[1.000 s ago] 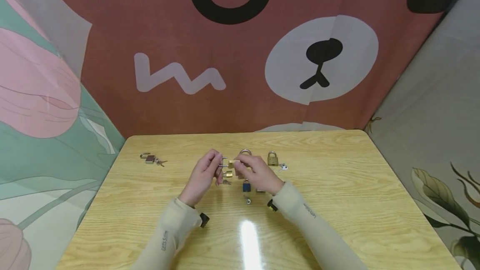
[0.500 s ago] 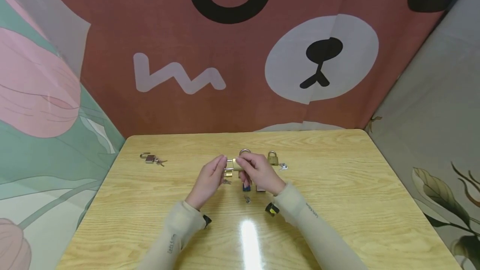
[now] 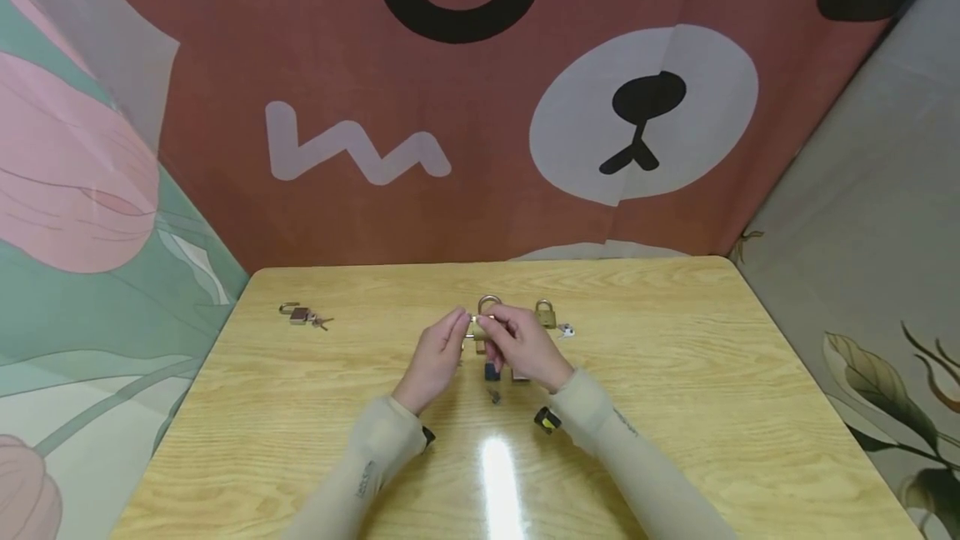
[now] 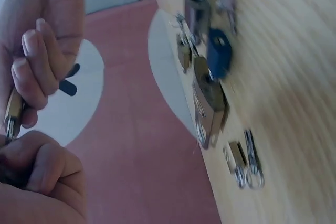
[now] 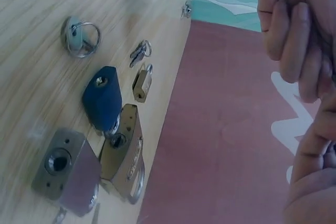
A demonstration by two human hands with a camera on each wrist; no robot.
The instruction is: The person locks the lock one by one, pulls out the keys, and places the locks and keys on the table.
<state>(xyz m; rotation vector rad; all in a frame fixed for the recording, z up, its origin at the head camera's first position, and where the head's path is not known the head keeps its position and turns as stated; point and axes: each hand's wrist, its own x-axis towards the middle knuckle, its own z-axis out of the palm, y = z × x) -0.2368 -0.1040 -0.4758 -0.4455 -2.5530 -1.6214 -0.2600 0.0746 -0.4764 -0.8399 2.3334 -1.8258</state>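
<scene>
Over the middle of the table, both hands meet at a brass padlock (image 3: pixel 481 329) held sideways, its shackle pointing left. My right hand (image 3: pixel 520 344) grips the body between thumb and fingers. The left hand (image 3: pixel 435 355) pinches the shackle end, its fingers covering most of the bend. In the left wrist view, the padlock's edge (image 4: pixel 13 109) shows between the two hands; the right wrist view has it hidden by fingers. Below the hands lie a blue padlock (image 5: pixel 102 98), a large brass padlock (image 5: pixel 123 153) and a brownish-grey padlock (image 5: pixel 68 171).
A brown padlock (image 3: pixel 299 316) with raised shackle lies far left beside its keys (image 3: pixel 321 322). Another brass padlock (image 3: pixel 545 315) and keys (image 3: pixel 566 330) lie back right. A small brass padlock (image 5: pixel 142 83), keys (image 5: pixel 139 52) and a key ring (image 5: pixel 83 39) lie near the blue padlock.
My left hand has moved right, toward the right hand, with the shackle. Less of the shackle shows between the hands. The small brass padlock is now mostly behind the left hand in the head view.
</scene>
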